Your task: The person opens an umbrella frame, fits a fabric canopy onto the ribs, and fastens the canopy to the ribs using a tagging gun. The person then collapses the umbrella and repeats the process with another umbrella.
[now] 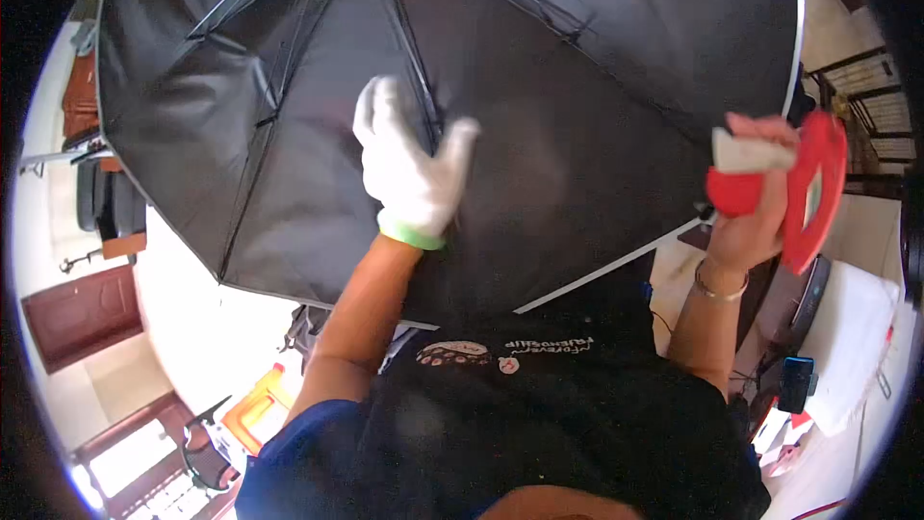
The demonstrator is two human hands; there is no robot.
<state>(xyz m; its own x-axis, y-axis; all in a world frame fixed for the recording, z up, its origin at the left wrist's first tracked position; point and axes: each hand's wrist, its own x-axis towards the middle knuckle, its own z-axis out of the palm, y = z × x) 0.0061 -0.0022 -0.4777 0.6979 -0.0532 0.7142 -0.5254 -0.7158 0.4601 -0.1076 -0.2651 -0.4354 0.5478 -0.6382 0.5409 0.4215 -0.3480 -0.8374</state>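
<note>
A large open umbrella spreads before me, its dark inner side and thin metal ribs facing me and a pale edge around it. My left hand, in a white glove with a green cuff, is open over the fabric near a rib, fingers apart; I cannot tell if it touches. At the umbrella's right edge, my right hand wears a bracelet and is closed around a red and white handheld tool. That tool has a flat red plate and a rounded red part; its exact kind is unclear.
A phone stands at the lower right beside a white covered surface. At the lower left is an orange object. A brown door and dark chair show at the left.
</note>
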